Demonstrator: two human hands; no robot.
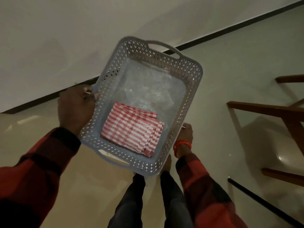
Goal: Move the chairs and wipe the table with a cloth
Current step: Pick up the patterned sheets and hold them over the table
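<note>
— Near end first: folded red-checked cloth (131, 130) lying flat in the basket (189, 102), toward the near handle slot. Soft, light, apt to unfold if snatched by one corner.
— So pinch the whole stack at its folded edge?
— Likely best. Left hand (75, 106) curled over the left rim, right hand (186, 132) gripping the right wall. Crinkled clear plastic (148, 89) beyond: slippery, probably noisy.
— And farther off?
— Wooden chair legs (266, 109) at right; table not visible.
</note>
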